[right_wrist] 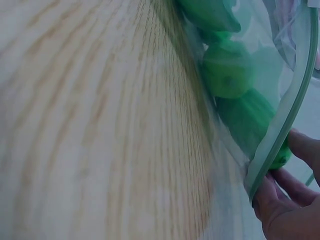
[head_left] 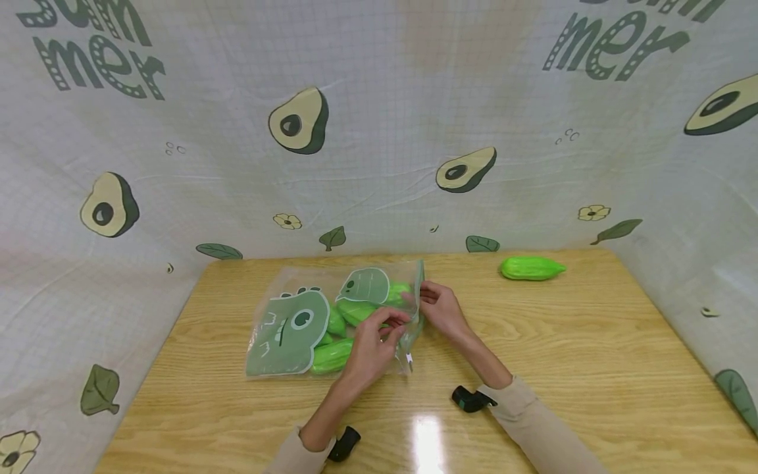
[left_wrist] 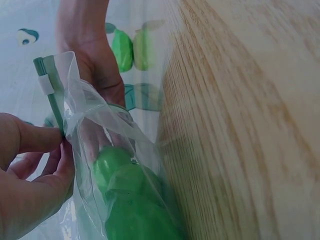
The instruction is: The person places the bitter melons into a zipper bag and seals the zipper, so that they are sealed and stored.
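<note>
Left sleeve (head_left: 299, 455): beige and nearest the lens, a black wrist device (head_left: 345, 444) jutting beside your cuff.
Zip bag (head_left: 284, 359): clear plastic with green cartoon prints, flat on the table (head_left: 592, 368) left of center, its mouth toward your right.
Green gourds (head_left: 331, 356): several, seen through the plastic, toward the mouth end.
Left hand (head_left: 374, 339): yours pinches the bag's green zip edge (left_wrist: 54, 106) between thumb and fingers, below a white slider (left_wrist: 46, 85).
Right hand (head_left: 443, 311): yours meets the mouth's far end, fingers bent beside a gourd; you cannot tell whether they grip it.
Lone gourd (head_left: 531, 268): bright green, lying near the table's back edge, well apart from your hands.
</note>
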The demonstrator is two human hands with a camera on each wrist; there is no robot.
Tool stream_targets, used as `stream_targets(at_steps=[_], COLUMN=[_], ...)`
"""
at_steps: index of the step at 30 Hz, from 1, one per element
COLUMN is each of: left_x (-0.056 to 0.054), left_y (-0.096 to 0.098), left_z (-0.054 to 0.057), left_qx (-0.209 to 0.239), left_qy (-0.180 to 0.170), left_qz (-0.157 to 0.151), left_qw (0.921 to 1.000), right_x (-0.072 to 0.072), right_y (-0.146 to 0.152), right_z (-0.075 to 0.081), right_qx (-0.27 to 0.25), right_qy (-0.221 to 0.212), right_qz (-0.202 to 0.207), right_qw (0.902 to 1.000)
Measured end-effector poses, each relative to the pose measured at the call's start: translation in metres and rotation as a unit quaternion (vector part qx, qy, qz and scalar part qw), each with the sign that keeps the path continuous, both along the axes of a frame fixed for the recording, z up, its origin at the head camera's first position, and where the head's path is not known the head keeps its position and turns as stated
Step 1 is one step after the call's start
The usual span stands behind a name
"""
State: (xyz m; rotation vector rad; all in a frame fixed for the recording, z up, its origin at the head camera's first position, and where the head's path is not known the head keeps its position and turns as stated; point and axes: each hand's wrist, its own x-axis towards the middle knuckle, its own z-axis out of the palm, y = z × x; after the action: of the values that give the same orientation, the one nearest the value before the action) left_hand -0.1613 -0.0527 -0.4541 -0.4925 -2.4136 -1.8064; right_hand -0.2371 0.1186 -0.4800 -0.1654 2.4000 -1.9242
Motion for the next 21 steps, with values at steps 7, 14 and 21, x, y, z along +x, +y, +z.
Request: stream_targets(at_steps=[7,14,21], left_x=[0.0003,0.0003,0.0009], left_y=[-0.0006,-0.0011,-0.0016], left_z=[-0.0001,-0.0008,0.0], left_qx=[-0.004,-0.001,-0.002], left_qy=[0.001,0.01,0.009], left_qz=[0.0,-0.002,-0.006], left_qw=[1.0,0.9999,0.9999], right_x=[0.0007,0.001,0.0002], right_y=[-0.0003,-0.0015,-0.0036], right_z=[0.0004,-0.0004,-0.0012], right_qx=[0.005,0.026,0.036], right_qy=[0.012,0.024,0.021], right_qz=[0.012,0.022,0.021], right_qw=[0.9998,0.9991,0.9989])
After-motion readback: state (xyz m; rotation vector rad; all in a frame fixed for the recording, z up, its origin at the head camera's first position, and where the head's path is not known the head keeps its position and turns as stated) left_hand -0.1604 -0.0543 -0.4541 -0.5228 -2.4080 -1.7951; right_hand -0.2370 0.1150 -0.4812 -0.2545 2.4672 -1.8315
